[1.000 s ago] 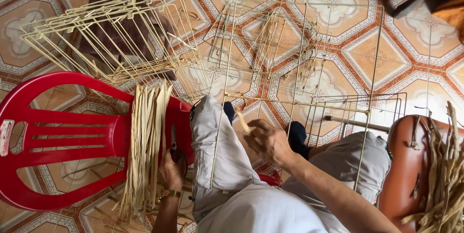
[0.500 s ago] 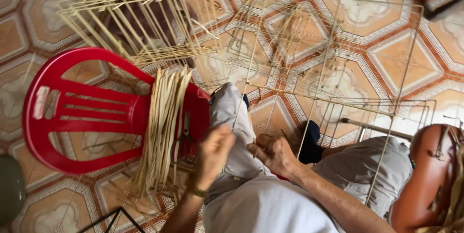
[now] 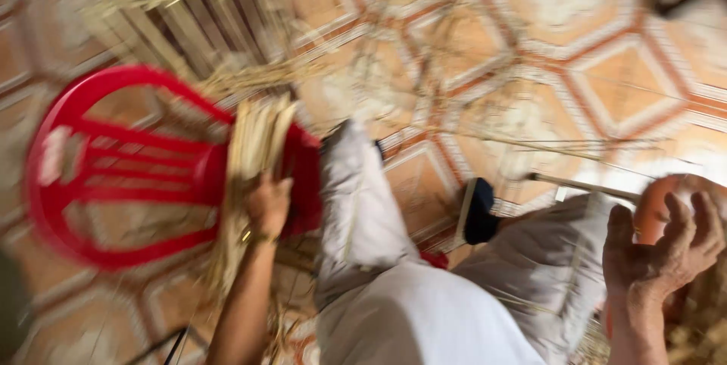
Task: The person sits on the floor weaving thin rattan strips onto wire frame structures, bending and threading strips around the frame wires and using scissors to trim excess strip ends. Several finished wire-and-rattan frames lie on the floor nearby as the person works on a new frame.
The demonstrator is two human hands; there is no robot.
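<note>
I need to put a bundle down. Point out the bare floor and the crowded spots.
Bare tiled floor lies beyond the knees, though thin wire frame lines cross it, blurred. Crowded: the red chair carries pale strips under the left hand; the right hand hovers by a brown seat.

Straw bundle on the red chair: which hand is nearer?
Left. The left hand is on the straw bundle draped over the red chair. The right hand is raised far to the other side, beyond both knees, well apart from it.
</note>
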